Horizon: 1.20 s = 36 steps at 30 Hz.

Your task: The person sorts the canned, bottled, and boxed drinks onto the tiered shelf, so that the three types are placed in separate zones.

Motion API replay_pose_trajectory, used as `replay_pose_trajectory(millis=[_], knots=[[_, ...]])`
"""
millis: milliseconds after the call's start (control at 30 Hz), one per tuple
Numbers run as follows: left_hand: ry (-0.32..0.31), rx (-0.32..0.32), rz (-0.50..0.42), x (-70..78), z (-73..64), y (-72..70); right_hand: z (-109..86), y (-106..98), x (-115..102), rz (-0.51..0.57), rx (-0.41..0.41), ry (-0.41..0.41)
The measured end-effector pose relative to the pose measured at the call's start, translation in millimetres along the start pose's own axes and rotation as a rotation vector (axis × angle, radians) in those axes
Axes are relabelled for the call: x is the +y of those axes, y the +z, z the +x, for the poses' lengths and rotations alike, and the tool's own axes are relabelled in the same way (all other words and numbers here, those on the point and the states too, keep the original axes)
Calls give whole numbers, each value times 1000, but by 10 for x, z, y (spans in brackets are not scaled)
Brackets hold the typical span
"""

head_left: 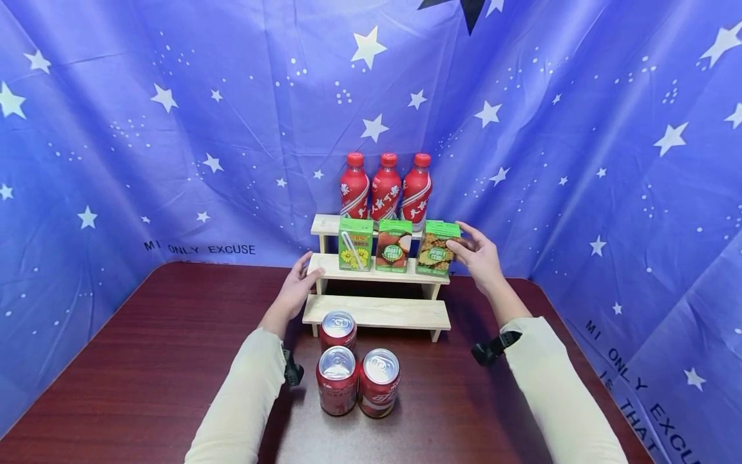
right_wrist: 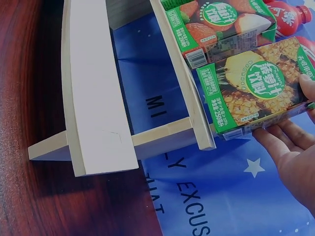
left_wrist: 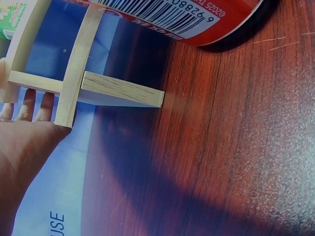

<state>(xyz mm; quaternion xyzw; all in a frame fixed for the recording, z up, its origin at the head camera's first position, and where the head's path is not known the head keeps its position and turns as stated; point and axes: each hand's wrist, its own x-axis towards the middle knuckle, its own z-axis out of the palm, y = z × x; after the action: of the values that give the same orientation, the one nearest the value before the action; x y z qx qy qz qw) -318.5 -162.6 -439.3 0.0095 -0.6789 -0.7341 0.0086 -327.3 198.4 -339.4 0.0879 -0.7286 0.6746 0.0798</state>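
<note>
Stepped wooden stand (head_left: 394, 312), two-handed contact
The right hand (head_left: 482, 259) pinches a pineapple carton (head_left: 436, 251); the left hand (head_left: 295, 287) (fingers (left_wrist: 45, 108) slightly spread) grips the middle shelf's (head_left: 328, 266) end

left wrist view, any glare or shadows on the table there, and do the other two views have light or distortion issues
Left wrist: a broad dark shadow crosses the table, with glare towards the right edge; right wrist: the bottom shelf looks washed out and bowed; head: the can lids shine.
</note>
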Motion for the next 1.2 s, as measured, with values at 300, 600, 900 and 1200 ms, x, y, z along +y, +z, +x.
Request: replay_pose_trajectory(millis=[300, 600, 900, 1200], knots=[[-7, 5, 4, 2, 8, 11, 71, 69, 44, 2, -11, 13], [3, 3, -12, 14, 15, -5, 103, 93, 70, 9, -13, 20], [-3, 3, 3, 4, -5, -4, 72, 144, 78, -25, -4, 53], [-5, -5, -10, 6, -7, 7, 55, 189, 95, -50, 15, 37]])
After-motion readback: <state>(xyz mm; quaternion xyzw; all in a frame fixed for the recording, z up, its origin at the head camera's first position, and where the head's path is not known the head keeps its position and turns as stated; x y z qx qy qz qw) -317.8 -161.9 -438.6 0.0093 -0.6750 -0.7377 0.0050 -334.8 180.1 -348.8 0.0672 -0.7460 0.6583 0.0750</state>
